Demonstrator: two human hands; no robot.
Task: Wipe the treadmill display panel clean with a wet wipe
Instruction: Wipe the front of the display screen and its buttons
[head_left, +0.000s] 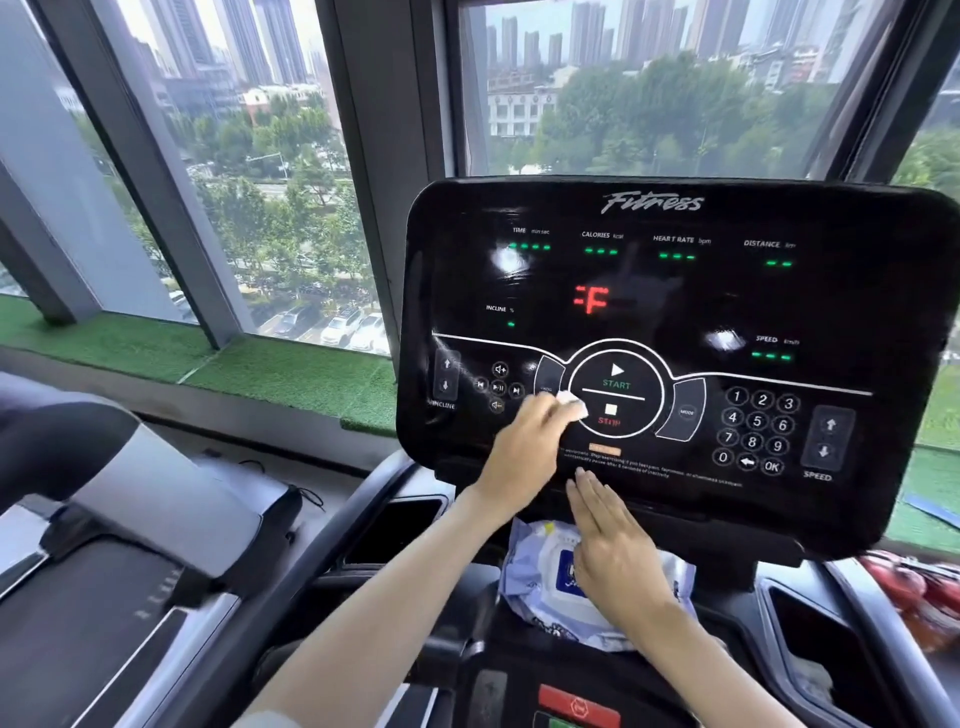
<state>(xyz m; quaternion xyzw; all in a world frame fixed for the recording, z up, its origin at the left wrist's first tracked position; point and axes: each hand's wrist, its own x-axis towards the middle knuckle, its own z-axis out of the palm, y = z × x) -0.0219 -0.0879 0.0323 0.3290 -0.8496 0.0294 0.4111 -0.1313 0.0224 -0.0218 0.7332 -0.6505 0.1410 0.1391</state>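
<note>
At the head of the treadmill, against a wall of tall windows (260, 156), the glossy black display panel (675, 291) is standing tilted toward the person, glowing with green dashes and a red "F" and catching pale reflections. The left hand (524, 452) is pressing a bunched white wet wipe (571, 406) against the panel at the left rim of the round START/STOP ring (616, 395), its fingers (545, 415) curling down and pinching the wipe. The right hand (618, 545) is hovering flat, its fingers straight and held together, the tips reaching just to the panel's lower edge; whether they are touching it I cannot tell. Beneath that hand a pale blue pack of wipes (535, 566) is lying just below the panel. A red button (579, 704) is showing at the bottom edge. Green turf (291, 374) is lining the foot of the windows and a second treadmill (130, 545) is sitting at the left. Beyond the glass, trees (649, 104), parked cars (343, 325) and towers (270, 41) are spreading out under a hazy sky.
</note>
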